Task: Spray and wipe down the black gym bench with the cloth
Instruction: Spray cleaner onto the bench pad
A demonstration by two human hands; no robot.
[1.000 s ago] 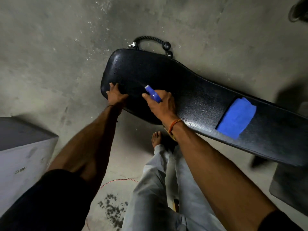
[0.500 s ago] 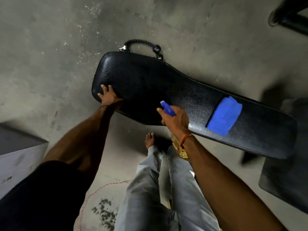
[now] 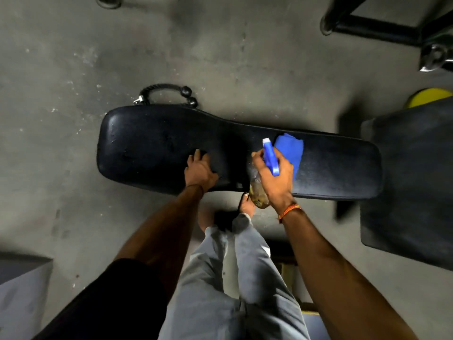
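Note:
The black gym bench (image 3: 152, 146) lies across the middle of the view, wide at its left end and narrower to the right. A folded blue cloth (image 3: 290, 146) rests on its right half. My right hand (image 3: 275, 182) is shut on a spray bottle (image 3: 269, 155) with a blue nozzle and a clear body, held just in front of the cloth over the bench's near edge. My left hand (image 3: 199, 169) presses flat on the bench's near edge, fingers spread, holding nothing.
A black rope handle (image 3: 166, 93) lies on the concrete floor behind the bench. A dark padded seat (image 3: 411, 177) stands at the right, a grey box (image 3: 22, 288) at lower left, metal frame legs (image 3: 372, 28) at the top right. My bare feet (image 3: 246, 208) stand under the bench edge.
My right hand has carried the spray bottle to the right, up beside the blue cloth. My left hand has slid right along the bench's near edge. The view has shifted and levelled out.

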